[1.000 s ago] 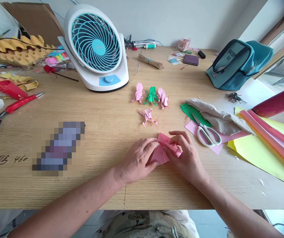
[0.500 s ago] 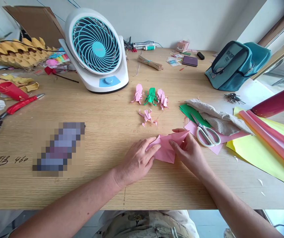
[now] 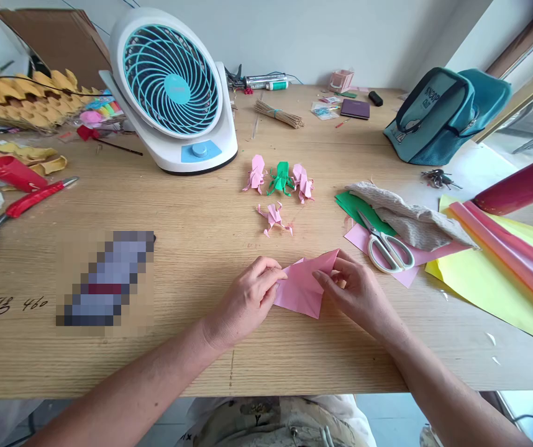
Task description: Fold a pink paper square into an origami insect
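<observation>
A partly folded sheet of pink paper point(image 3: 304, 288) is held between both hands near the front of the table. My left hand point(image 3: 252, 295) pinches its left edge with thumb and fingers. On the other side, my right hand point(image 3: 353, 282) grips the raised upper right corner, some fingers hidden behind the sheet. Behind the paper lies a small pink folded figure point(image 3: 273, 216). Farther back stand a green folded figure point(image 3: 282, 177) and two pink ones, point(image 3: 256, 172) at its left and the other at its right.
White-handled scissors point(image 3: 390, 251) lie on coloured paper beside a grey cloth point(image 3: 410, 214) at the right. Yellow sheets point(image 3: 494, 288) and a red bottle point(image 3: 518, 186) are farther right. A fan point(image 3: 176, 93) stands back left; red-handled pliers point(image 3: 28, 202) and a blurred-out object point(image 3: 108, 279) lie left.
My left hand has moved slightly left and its fingers have drawn together at the paper's edge. The sheet has shifted left and its fold has changed shape. The view has moved slightly.
</observation>
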`<state>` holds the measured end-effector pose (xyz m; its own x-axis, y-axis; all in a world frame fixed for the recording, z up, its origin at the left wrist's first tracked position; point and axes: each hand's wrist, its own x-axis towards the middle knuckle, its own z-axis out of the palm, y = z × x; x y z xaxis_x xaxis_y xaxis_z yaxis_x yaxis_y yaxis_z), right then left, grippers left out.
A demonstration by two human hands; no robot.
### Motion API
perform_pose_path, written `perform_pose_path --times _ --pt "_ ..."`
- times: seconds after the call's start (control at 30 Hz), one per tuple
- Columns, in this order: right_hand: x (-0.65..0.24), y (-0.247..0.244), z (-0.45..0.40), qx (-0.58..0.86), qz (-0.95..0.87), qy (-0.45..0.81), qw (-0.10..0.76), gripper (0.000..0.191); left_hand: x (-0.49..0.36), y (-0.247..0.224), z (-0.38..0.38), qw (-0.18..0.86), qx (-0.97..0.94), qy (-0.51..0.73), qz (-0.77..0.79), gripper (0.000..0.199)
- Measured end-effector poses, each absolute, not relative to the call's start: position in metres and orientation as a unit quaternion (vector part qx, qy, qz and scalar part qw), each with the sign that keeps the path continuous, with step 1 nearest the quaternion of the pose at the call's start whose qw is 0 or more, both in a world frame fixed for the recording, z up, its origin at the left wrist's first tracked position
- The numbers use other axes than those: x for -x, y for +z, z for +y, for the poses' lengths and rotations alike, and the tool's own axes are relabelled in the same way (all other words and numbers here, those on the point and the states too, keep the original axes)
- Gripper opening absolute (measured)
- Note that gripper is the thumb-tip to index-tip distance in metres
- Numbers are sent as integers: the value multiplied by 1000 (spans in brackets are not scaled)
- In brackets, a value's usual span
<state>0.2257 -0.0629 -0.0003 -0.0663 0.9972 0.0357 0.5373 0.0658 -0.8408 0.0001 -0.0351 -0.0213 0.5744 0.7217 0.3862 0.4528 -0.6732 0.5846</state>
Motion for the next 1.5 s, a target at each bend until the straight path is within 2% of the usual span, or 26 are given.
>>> perform_pose_path --times 0.17,0.33,0.47,0.57,0.7,0.77,0.8,0.9,1.03,1.17,1.33,1.47,1.5 --pt "-227 -3 -62 614 -675 300 278 34 5 -20 -33 126 -887 273 350 24" --pt "-227 -1 -59 642 -673 244 275 36 3 -14 -36 64 -931 207 294 30" --pt "-230 -6 -57 650 -665 225 290 15 1 -15 -37 61 -951 192 235 33" --pt "-234 -10 -55 648 -653 207 331 52 1 -15 -37 68 -951 193 232 31" --pt "-234 -9 -53 622 -631 279 371 59 0 -14 -38 83 -951 176 241 31" --pt "-231 -6 -55 610 -623 300 387 54 0 -14 -38 91 -950 166 249 32" --pt "-229 -5 -57 605 -628 296 390 46 1 -14 -39 95 -949 165 253 32" --pt "-223 -2 -67 570 -690 238 378 7 1 -15 -40 98 -943 179 262 32" --pt "-218 -4 -79 441 -820 142 335 16 3 -15 -40 93 -939 205 262 32" --pt "-217 -6 -83 413 -853 89 306 12 4 -16 -41 81 -943 198 255 32" --pt "-219 -7 -79 518 -796 90 300 2 3 -15 -40 98 -944 184 256 32" --pt "-223 -12 -73 623 -736 109 243 7 2 -17 -39 96 -947 159 261 28" --pt "-224 -13 -72 633 -726 119 242 16 1 -17 -39 94 -948 154 261 27"
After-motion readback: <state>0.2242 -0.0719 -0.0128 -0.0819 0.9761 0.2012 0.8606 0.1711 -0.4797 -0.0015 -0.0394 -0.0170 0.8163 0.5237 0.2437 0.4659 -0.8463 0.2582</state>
